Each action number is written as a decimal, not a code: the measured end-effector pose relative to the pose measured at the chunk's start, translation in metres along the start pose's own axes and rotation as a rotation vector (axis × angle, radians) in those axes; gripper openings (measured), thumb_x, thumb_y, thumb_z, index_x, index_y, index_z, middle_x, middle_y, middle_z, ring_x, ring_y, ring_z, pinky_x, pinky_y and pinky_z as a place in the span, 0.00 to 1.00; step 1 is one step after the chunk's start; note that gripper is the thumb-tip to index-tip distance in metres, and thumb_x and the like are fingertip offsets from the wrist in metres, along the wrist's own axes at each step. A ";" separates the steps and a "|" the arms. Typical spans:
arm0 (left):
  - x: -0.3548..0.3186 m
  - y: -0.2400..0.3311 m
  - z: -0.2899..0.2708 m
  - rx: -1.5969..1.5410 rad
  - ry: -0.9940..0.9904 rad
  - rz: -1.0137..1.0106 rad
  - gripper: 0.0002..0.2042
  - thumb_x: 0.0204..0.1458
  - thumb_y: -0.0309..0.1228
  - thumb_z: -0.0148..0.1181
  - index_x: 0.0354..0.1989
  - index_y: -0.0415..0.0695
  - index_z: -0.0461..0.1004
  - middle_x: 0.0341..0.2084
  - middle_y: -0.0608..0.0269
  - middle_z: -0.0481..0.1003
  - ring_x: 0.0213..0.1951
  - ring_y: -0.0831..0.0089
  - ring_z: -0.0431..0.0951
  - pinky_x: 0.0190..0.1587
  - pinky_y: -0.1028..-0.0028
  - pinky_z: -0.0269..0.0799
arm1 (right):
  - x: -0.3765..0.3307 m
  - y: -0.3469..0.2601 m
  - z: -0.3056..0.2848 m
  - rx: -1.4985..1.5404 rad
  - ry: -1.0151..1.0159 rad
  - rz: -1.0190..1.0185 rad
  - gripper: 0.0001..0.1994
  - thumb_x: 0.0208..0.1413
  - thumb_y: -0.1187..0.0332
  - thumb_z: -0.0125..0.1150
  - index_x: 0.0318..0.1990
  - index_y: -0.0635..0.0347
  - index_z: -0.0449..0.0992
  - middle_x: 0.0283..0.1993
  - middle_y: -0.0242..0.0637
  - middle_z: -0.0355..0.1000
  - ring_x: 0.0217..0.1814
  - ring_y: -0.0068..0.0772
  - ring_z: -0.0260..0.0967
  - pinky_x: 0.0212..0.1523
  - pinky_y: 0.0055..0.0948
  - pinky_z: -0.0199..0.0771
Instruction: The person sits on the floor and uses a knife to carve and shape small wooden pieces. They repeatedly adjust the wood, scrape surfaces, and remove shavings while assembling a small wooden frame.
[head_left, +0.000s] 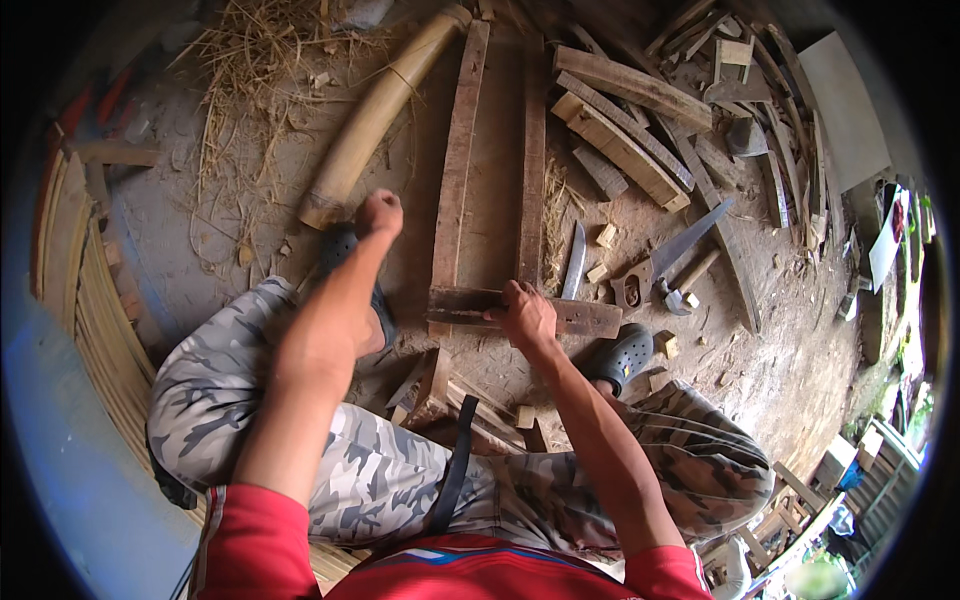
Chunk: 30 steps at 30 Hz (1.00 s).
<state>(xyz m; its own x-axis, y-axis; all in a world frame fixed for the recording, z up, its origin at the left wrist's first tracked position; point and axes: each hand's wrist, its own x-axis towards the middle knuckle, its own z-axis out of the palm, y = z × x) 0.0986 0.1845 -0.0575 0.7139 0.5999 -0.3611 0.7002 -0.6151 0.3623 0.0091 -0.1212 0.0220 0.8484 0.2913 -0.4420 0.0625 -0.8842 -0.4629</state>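
Two long wooden beams, the left beam (pixel 462 150) and the right beam (pixel 534 150), lie side by side on the ground, pointing away from me. Across their near ends lies a short dark wooden board (pixel 585 317). My right hand (pixel 527 314) grips this board near its middle, fingers over its far edge. My left hand (pixel 380 213) is closed, held left of the left beam beside the near end of a thick bamboo pole (pixel 385 115). Whatever it may hold is hidden. Right of the board are a handsaw (pixel 680 245), a hammer (pixel 682 298) and a blade (pixel 575 262).
Stacked timber pieces (pixel 635 150) lie at the far right. Dry straw (pixel 265 60) is scattered at the far left, and long wooden strips (pixel 100 290) line the left side. Between my legs are wood offcuts (pixel 435 385). My right clog (pixel 626 358) stands by the board's end.
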 end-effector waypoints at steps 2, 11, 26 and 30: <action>0.030 0.004 -0.001 0.000 0.014 -0.013 0.13 0.55 0.45 0.57 0.42 0.54 0.79 0.41 0.55 0.81 0.45 0.52 0.80 0.47 0.57 0.75 | -0.004 0.000 0.004 0.015 0.047 -0.002 0.22 0.42 0.52 0.75 0.35 0.56 0.72 0.39 0.41 0.73 0.46 0.49 0.71 0.45 0.45 0.70; 0.095 0.007 0.024 -0.013 0.024 -0.122 0.16 0.55 0.43 0.61 0.42 0.42 0.77 0.40 0.48 0.80 0.46 0.50 0.79 0.50 0.57 0.72 | -0.012 -0.006 0.006 0.023 0.049 0.065 0.20 0.41 0.54 0.75 0.35 0.55 0.73 0.39 0.40 0.72 0.47 0.49 0.70 0.46 0.45 0.67; 0.008 0.044 0.008 0.080 0.096 -0.139 0.13 0.57 0.37 0.50 0.41 0.42 0.75 0.43 0.47 0.78 0.46 0.47 0.79 0.48 0.53 0.75 | -0.013 -0.003 0.007 0.037 0.070 0.040 0.21 0.40 0.53 0.75 0.35 0.55 0.72 0.39 0.40 0.71 0.48 0.48 0.70 0.48 0.44 0.67; -0.063 0.063 0.010 -0.051 -0.042 0.032 0.12 0.58 0.37 0.50 0.39 0.42 0.74 0.37 0.48 0.79 0.44 0.49 0.80 0.46 0.54 0.75 | -0.004 0.004 0.005 0.053 0.059 -0.018 0.22 0.41 0.51 0.75 0.35 0.54 0.73 0.38 0.40 0.74 0.46 0.48 0.72 0.46 0.43 0.70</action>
<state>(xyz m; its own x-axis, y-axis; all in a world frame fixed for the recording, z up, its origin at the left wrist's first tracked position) 0.0981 0.1025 -0.0206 0.7362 0.5575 -0.3837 0.6768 -0.6066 0.4172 0.0030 -0.1241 0.0181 0.8769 0.2839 -0.3878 0.0517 -0.8579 -0.5112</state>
